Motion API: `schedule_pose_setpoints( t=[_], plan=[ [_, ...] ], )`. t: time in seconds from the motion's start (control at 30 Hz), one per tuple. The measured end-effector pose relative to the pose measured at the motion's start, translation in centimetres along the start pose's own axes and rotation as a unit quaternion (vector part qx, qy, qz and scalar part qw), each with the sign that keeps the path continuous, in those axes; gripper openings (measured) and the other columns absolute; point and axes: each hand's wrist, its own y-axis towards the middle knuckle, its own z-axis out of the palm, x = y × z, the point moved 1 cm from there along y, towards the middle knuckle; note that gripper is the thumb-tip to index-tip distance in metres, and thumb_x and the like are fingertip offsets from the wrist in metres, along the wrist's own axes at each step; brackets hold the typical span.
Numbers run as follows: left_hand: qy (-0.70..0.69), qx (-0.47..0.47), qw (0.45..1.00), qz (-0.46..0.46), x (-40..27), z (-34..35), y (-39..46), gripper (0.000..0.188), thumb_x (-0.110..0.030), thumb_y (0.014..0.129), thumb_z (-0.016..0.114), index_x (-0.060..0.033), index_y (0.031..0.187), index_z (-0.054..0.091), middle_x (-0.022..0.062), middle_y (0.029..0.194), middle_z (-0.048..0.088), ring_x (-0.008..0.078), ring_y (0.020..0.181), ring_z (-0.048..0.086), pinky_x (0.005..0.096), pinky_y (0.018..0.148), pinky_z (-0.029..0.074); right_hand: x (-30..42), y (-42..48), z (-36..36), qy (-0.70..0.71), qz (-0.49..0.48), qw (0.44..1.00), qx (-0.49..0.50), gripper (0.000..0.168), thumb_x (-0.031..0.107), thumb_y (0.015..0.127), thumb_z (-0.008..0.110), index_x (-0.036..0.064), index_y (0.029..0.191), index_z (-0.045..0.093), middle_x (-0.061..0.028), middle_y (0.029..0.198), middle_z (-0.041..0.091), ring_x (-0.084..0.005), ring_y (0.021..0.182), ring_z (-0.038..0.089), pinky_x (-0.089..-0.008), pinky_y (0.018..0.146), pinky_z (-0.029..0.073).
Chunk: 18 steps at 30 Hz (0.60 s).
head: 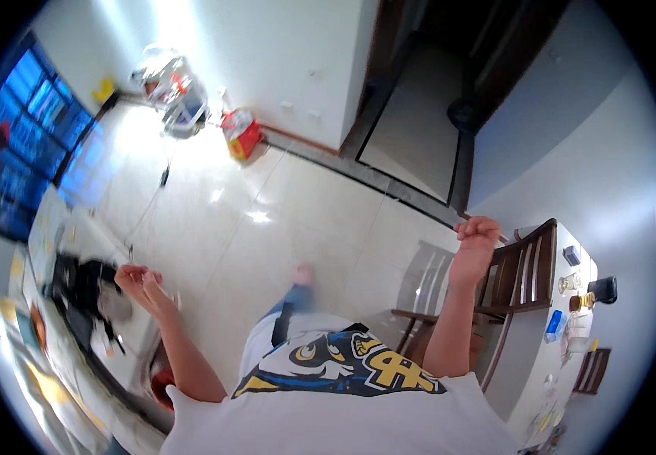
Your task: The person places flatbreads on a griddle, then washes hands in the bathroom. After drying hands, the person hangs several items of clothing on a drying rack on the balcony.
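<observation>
My left hand [137, 287] is raised over the left side of the floor, near a low table [134, 347] with black items on it. Its fingers are half curled, and blur hides whether anything thin is between them. On the other side, my right hand [474, 250] is held up in a loose fist, with no object visible in it. Behind it in the picture is a dark wooden chair [524, 273] with a slatted back. Below me, one bare foot [305, 274] is on the glossy tiled floor [237, 227].
A white-sided dining table [569, 278] at the right carries jars and small containers. A sofa with a patterned cover [49, 387] lies at left. Further off are a red bag [242, 136], a heap of bags [174, 96], a cable [164, 176] on the floor and a dark doorway [419, 114].
</observation>
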Motion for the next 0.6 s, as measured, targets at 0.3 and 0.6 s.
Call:
schedule_pose_setpoints(
  t=[0.3, 0.6],
  plan=[
    [-0.094, 0.342, 0.925, 0.133, 1.8, 42.1, 7.1, 0.035, -0.018, 0.082, 0.054, -0.0043, 0.11, 0.04, 0.0074, 0.101, 0.039, 0.0142, 0.084, 0.04, 0.0286, 0.075, 0.036, -30.0, -8.0, -24.9, -0.494, 0.392, 0.751, -0.196, 0.037, 0.035, 0.086, 0.06, -0.001, 0.096, 0.053, -0.0087, 0.081, 0.054, -0.0193, 0.077, 0.051, -0.0376, 0.07, 0.042],
    [-0.194, 0.479, 0.837, 0.179, 1.2, 76.3, 1.3, 0.039, -0.01, 0.076, 0.059, -0.0054, 0.109, 0.039, 0.0099, 0.102, 0.039, 0.012, 0.073, 0.04, 0.0202, 0.053, 0.035, -25.8, -5.4, -29.0, -0.5, 0.486, 0.702, -0.145, 0.062, 0.043, 0.075, 0.068, -0.003, 0.115, 0.059, -0.023, 0.123, 0.056, -0.0359, 0.113, 0.054, -0.0404, 0.097, 0.041]
  ],
)
